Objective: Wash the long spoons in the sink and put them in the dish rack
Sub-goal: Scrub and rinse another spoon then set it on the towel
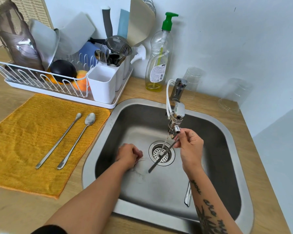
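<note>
1. Lower middle: left hand (128,156) low in the sink (108,125), clenched round a reddish scrubber (138,152).
2. Centre: right hand (190,146) pinches the top end of the held long spoon (155,164) just under the tap (176,119). The spoon slants down-left over the drain (155,153), with a thin water stream running.
3. Lower right: another utensil (188,195) on the sink floor, partly behind the right forearm.
4. Left: thin-bowled long spoon (58,141) and wide-bowled long spoon (75,141) lie side by side, apart, on the yellow cloth (24,141).
5. Upper left: dish rack (32,86) loaded with dishes. Cutlery holder (102,85) at its right end.
6. Far, by the wall: soap bottle (157,65) and upturned clear glasses (193,81).
</note>
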